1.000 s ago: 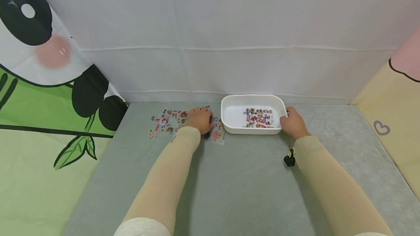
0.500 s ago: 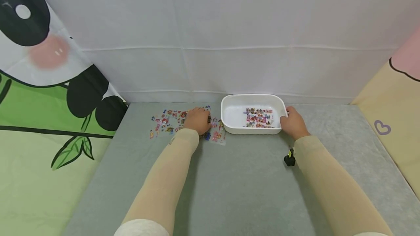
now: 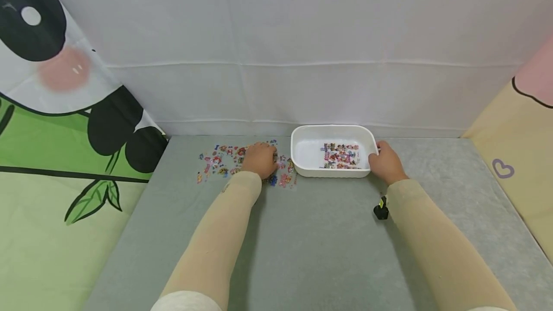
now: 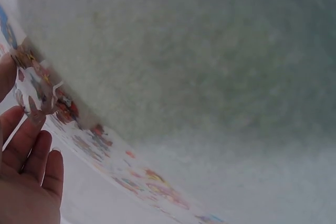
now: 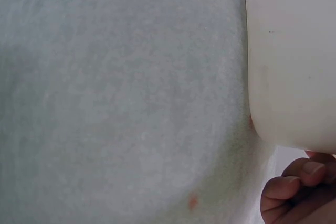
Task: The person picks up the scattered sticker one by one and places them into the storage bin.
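A clear sheet printed with small colourful cartoon stickers (image 3: pixel 216 160) lies at the back of the grey table, perhaps more than one sheet. My left hand (image 3: pixel 259 160) is over its right part. In the left wrist view, my thumb and fingertips pinch the sticker sheet (image 4: pixel 163 184) near its edge, and the sheet curves away from them. To the right stands a white plastic tray (image 3: pixel 307 157) with another sticker sheet (image 3: pixel 340 156) inside. My right hand (image 3: pixel 386 163) grips the tray's right end. In the right wrist view, curled fingers (image 5: pixel 281 188) show below the tray's corner.
A small black object with a yellow mark (image 3: pixel 381 209) is beside my right sleeve. A white cloth backdrop (image 3: pixel 276 61) rises behind the table's far edge. Printed cloths with a cartoon figure (image 3: pixel 125 124) and a heart (image 3: pixel 503 168) hang at the sides.
My left hand has shifted slightly left, and the right corner of the sticker sheet by it has moved a little. The right hand and tray have stayed in place.
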`<state>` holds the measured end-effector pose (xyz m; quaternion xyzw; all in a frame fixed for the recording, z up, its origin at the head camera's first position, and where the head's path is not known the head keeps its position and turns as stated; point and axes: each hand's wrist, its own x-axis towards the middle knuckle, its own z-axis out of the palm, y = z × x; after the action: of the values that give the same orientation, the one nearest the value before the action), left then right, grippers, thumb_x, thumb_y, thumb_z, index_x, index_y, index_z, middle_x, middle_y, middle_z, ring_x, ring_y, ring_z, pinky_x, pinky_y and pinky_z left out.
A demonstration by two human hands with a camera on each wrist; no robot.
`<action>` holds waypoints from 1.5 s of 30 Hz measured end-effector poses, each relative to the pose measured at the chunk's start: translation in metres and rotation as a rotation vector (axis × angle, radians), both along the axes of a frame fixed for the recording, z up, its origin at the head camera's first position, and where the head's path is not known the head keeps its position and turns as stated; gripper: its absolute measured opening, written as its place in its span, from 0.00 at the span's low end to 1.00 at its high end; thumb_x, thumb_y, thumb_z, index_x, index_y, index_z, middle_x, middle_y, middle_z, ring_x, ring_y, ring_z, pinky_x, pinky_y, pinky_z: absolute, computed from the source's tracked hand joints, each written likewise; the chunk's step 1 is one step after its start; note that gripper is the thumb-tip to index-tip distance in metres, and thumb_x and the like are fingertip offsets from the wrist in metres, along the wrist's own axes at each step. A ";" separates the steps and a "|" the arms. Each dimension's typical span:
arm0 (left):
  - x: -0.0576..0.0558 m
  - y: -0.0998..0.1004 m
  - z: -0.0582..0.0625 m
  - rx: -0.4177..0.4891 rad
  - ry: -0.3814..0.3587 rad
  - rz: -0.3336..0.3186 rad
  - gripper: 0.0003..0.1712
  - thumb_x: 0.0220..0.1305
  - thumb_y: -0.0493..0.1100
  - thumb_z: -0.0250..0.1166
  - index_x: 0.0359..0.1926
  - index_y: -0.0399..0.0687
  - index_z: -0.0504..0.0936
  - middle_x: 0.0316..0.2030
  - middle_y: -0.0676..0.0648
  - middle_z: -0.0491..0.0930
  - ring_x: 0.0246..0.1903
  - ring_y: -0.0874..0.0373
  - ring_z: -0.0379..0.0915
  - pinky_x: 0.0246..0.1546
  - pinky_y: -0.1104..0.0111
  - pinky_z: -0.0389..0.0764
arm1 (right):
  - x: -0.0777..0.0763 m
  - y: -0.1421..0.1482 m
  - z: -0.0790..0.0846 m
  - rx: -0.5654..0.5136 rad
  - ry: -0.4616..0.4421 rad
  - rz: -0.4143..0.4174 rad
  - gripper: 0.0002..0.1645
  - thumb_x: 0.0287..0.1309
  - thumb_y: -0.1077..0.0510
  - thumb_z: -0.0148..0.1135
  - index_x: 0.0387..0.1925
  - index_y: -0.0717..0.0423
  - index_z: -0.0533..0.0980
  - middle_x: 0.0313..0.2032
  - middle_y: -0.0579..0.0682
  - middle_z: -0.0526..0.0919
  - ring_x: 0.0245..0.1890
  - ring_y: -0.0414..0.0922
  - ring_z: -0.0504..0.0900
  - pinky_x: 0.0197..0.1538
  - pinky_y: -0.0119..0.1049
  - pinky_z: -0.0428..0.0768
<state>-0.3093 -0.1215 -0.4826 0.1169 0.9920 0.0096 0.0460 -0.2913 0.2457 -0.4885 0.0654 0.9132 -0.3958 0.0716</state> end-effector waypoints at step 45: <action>0.000 -0.014 -0.012 0.284 -0.094 0.070 0.25 0.55 0.55 0.79 0.48 0.45 0.86 0.43 0.49 0.84 0.42 0.53 0.79 0.48 0.55 0.81 | 0.002 -0.001 0.003 0.022 0.010 0.006 0.33 0.72 0.57 0.41 0.71 0.72 0.57 0.64 0.73 0.69 0.61 0.65 0.71 0.65 0.62 0.68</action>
<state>-0.3091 -0.1350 -0.4946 0.0870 0.9809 0.1570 0.0750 -0.2897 0.2450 -0.4856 0.0613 0.9180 -0.3858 0.0675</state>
